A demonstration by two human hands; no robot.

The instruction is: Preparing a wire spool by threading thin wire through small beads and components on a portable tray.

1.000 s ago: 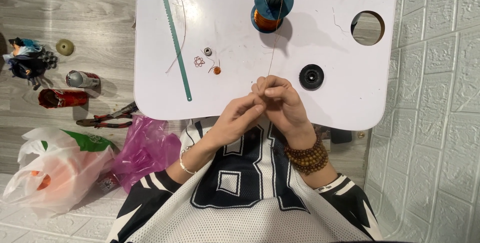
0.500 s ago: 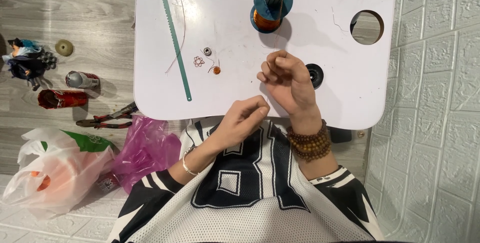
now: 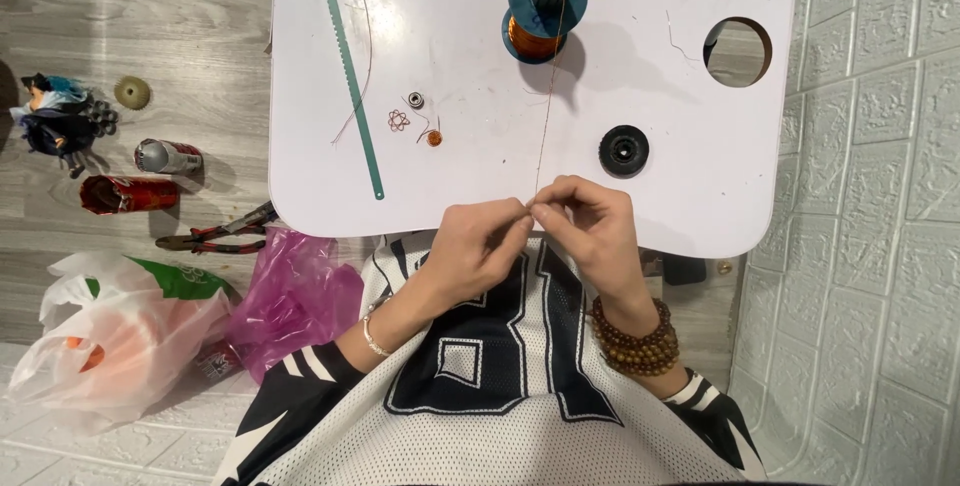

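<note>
A thin copper wire runs taut from a wire spool at the far side of the white lap table down to my fingertips at its near edge. My left hand and my right hand meet there, both pinching the wire end between thumb and forefinger. The right wrist wears brown bead bracelets, the left a thin silver one. Left of the wire lie small wire flower shapes, a tiny metal bearing and an orange bead.
A green saw blade and a loose wire strand lie on the table's left part. A black round disc sits right of the wire, near a round hole. Pliers, cans, plastic bags and a small figure lie on the floor at left.
My right hand, raised over the table half a second ago, has come back down to meet the left hand at the table edge. The wire is now stretched straight from the spool.
</note>
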